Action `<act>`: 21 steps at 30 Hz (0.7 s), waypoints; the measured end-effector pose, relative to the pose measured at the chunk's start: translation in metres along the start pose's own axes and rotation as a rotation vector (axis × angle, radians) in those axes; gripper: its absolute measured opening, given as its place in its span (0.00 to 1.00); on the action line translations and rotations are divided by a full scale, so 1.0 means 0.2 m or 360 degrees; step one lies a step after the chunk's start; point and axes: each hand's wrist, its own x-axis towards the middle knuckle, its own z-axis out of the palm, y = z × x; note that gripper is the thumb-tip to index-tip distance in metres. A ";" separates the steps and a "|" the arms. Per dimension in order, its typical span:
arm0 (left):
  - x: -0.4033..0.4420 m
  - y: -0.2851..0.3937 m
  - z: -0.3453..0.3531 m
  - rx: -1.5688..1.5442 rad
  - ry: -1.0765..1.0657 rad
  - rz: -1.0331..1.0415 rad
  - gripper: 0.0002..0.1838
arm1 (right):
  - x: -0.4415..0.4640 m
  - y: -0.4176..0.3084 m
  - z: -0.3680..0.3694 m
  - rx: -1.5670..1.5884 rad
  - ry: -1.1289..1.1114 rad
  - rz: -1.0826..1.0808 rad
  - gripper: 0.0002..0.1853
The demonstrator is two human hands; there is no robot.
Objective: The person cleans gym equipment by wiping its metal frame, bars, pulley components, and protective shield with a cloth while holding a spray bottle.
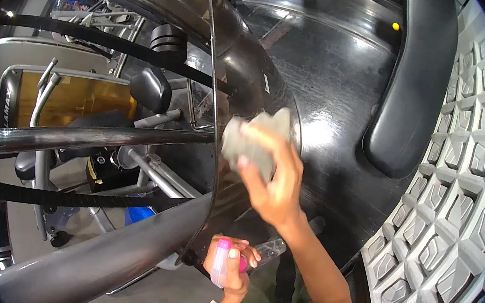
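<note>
A grey cloth (267, 131) lies under the fingers of my right hand (278, 182), pressed against the dark glossy curved panel (251, 75) of a gym machine, close to its thin upright edge. The cloth and fingertips are slightly blurred. Lower down, my left hand (232, 270) is wrapped round a clear spray bottle (270, 249) with a pink and white spray head. The bottle points to the right, below the panel.
A black padded cushion (408, 92) and a white patterned wall (448, 235) stand on the right. Dark tubes (88, 140) and a thick grey tube (105, 249) cross the left side. Behind them are more gym machines and a yellow-brown panel (74, 105).
</note>
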 end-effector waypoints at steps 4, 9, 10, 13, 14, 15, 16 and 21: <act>-0.02 -0.03 -0.02 0.0002 0.0045 -0.0136 0.11 | -0.29 0.06 -0.06 0.0052 -0.0275 -0.0180 0.26; -0.01 -0.08 -0.04 0.0052 -0.0069 -0.0080 0.10 | -0.27 0.32 -0.01 -0.0143 0.0143 0.0507 0.19; -0.01 -0.09 -0.04 0.0053 -0.0064 -0.0088 0.10 | -0.19 0.34 -0.01 -0.0127 0.0109 0.0659 0.18; 0.02 -0.12 -0.03 0.0115 -0.0123 -0.0081 0.10 | -0.03 0.24 0.00 -0.0125 0.0135 0.0508 0.15; 0.02 -0.14 -0.03 0.0088 -0.0097 -0.0107 0.10 | -0.03 0.18 0.01 -0.0103 0.0078 0.0353 0.17; 0.02 -0.15 -0.03 0.0057 -0.0078 -0.0135 0.10 | -0.07 0.14 0.00 -0.0088 0.0023 0.0195 0.19; 0.02 -0.17 -0.03 0.0051 -0.0092 -0.0146 0.10 | -0.13 0.12 -0.02 -0.0017 -0.0062 0.0119 0.22; 0.03 -0.29 -0.06 0.0204 -0.0197 -0.0109 0.12 | -0.44 0.33 -0.08 0.0034 -0.0234 0.0269 0.28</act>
